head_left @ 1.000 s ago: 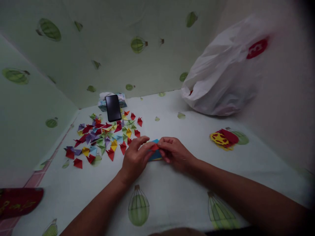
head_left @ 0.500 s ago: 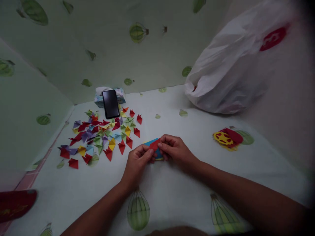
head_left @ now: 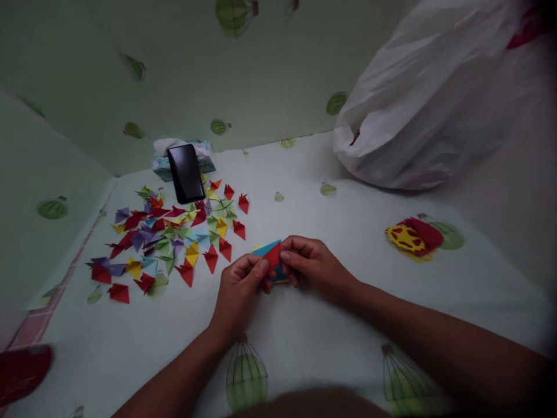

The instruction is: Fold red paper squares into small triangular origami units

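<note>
Between my hands is a folded piece of red origami paper [head_left: 273,256]. My left hand [head_left: 243,278] pinches its lower left side with thumb and fingers. My right hand [head_left: 311,261] is closed at its upper right edge, thumb against fingertips. Just beneath lies a stack of blue paper [head_left: 266,248] with a yellow edge showing, partly covered by my hands. To the left spreads a pile of small folded paper cranes [head_left: 165,235] in red, yellow, green, blue and purple.
A black phone [head_left: 186,173] leans on a tissue box [head_left: 208,155] behind the cranes. At the right back stands a white plastic bag [head_left: 404,128]. Yellow and red paper cut-outs [head_left: 409,239] lie at right. A dark red object [head_left: 21,374] sits at the lower left edge.
The red paper now shows a sharper triangular shape between my fingers. My hands stay almost in place, while the camera view has tilted slightly downward.
</note>
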`<action>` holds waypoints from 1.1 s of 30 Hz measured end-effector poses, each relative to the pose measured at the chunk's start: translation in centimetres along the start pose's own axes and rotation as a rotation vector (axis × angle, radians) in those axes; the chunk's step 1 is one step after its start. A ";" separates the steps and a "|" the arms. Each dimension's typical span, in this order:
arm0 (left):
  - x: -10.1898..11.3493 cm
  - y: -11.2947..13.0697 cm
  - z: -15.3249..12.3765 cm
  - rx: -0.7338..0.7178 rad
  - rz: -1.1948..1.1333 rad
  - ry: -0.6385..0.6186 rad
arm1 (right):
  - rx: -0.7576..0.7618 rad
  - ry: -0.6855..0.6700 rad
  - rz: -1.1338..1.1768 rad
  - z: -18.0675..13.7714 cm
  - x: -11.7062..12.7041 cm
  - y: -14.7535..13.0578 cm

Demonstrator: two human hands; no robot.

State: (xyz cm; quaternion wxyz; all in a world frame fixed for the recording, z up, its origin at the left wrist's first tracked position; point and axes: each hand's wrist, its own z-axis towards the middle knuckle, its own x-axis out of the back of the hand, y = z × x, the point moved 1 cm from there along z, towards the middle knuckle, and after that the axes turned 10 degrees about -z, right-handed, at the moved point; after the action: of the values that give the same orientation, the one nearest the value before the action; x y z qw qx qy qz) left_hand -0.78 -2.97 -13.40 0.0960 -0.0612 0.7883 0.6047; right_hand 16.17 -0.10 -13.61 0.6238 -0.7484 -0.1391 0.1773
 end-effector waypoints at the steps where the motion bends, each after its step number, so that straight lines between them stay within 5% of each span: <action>1: 0.0 -0.1 0.0 0.003 -0.007 -0.001 | -0.005 -0.005 0.012 0.0 0.0 0.1; 33: -0.4 0.6 -0.4 -0.100 0.074 -0.085 | 0.005 -0.049 -0.039 -0.2 -0.4 -0.1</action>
State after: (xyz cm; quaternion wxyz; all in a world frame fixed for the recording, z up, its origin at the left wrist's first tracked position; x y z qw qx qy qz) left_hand -0.57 -3.26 -12.66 0.1036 -0.0112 0.7540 0.6486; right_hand 15.86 -0.42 -13.41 0.6255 -0.7393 -0.1686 0.1836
